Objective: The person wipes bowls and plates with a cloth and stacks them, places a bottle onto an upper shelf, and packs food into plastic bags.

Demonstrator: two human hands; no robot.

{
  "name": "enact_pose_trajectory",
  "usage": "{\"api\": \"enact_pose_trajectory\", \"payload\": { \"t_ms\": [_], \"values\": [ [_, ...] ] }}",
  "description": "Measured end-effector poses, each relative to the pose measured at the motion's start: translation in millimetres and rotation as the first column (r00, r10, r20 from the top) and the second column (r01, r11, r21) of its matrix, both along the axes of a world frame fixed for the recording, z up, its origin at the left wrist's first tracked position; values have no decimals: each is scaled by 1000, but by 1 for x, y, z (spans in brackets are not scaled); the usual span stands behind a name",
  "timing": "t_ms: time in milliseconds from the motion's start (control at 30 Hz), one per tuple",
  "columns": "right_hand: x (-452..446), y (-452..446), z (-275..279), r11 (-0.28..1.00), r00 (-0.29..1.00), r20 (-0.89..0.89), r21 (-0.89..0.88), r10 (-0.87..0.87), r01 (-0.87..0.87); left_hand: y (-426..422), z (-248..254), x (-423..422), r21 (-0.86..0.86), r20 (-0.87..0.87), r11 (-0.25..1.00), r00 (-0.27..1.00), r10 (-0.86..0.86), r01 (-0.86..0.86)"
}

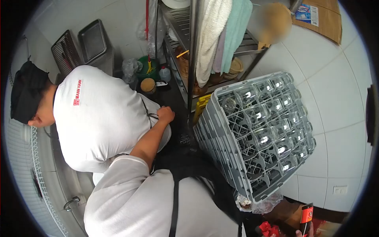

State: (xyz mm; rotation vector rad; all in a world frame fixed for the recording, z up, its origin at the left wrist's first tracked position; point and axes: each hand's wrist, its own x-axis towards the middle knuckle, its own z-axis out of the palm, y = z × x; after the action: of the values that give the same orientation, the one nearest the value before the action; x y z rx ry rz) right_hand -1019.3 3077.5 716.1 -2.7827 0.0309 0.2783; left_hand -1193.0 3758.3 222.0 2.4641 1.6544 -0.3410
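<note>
My left hand (166,114) is closed at the back of a co-worker in a white shirt (100,114), beside the black apron strings (150,113). What its fingers grip, if anything, is hidden. At the lower right edge, fingers that appear to be my right hand (310,230) are around a red and black phone-like object (306,216). Most of that hand is outside the view. A grey glass rack (225,130), filled with upturned clear glasses (272,118), stands right of my black apron (189,164).
Ahead is a metal shelf rack (183,27) with towels (215,37) over it. A green bucket (148,67) and a plastic bottle (165,74) stand on the dark floor. Metal trays (92,41) lean at the left wall. Clear plastic bags (266,205) lie below the rack.
</note>
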Motion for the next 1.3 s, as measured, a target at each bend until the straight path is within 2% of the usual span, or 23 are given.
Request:
{"api": "enact_pose_trajectory", "payload": {
  "t_ms": [33, 67, 167, 200, 233, 300, 367, 433, 500, 533, 567, 633, 667, 700, 867, 1067, 1167, 1300],
  "values": [
    [4, 5, 2, 999, 999, 23, 30, -27, 26, 8, -17, -2, -24, -110, 995, 989, -95, 93],
    [7, 18, -1, 974, 992, 101, 204, 80, -100, 13, -21, -3, -60, -214, 981, 958, -193, 184],
    [20, 73, -3, 961, 952, 182, 81, 246, -264, 16, -35, -2, -170, -479, 915, 781, -400, 365],
    [29, 83, -8, 924, 914, 218, 99, 343, -371, 19, -41, 1, -216, -475, 921, 789, -390, 325],
    [32, 104, -8, 933, 930, 174, 105, 325, -345, 27, -53, 3, -259, -471, 922, 796, -380, 287],
    [34, 164, -3, 909, 907, 153, 90, 392, -407, 50, -84, 9, -347, -449, 903, 800, -398, 254],
    [43, 196, -4, 913, 912, 53, -29, 407, -406, 73, -131, 3, -423, -426, 852, 762, -488, 310],
    [33, 255, 1, 881, 882, 78, 60, 465, -469, 90, -159, -1, -472, -397, 797, 717, -573, 376],
    [32, 290, -2, 789, 773, 169, -59, 611, -611, 107, -169, -5, -520, -340, 778, 750, -567, 353],
    [27, 309, 2, 871, 870, 43, -5, 491, -491, 114, -170, -5, -541, -312, 770, 770, -557, 338],
    [24, 330, 6, 795, 788, 109, -56, 606, -604, 118, -174, -8, -559, -285, 762, 788, -546, 326],
    [17, 359, 16, 849, 851, -5, -63, 525, -524, 128, -180, -9, -585, -236, 753, 825, -513, 301],
    [17, 369, 19, 818, 822, 1, -101, 570, -567, 131, -182, -10, -598, -215, 748, 841, -497, 290],
    [21, 370, 23, 802, 804, -60, -56, 592, -595, 135, -184, -11, -608, -195, 743, 855, -480, 279],
    [21, 426, 45, 744, 754, -70, -128, 653, -656, 144, -192, -19, -649, -123, 721, 902, -415, 243],
    [25, 488, 46, 658, 670, -78, -133, 739, -741, 149, -197, -27, -684, -72, 701, 937, -341, 202],
    [28, 506, 46, 706, 708, -147, -76, 691, -705, 151, -200, -34, -698, -60, 693, 949, -311, 183],
    [33, 545, 44, 461, 454, 83, -174, 887, -870, 158, -202, -36, -710, -46, 685, 959, -278, 164]
  ]
}}
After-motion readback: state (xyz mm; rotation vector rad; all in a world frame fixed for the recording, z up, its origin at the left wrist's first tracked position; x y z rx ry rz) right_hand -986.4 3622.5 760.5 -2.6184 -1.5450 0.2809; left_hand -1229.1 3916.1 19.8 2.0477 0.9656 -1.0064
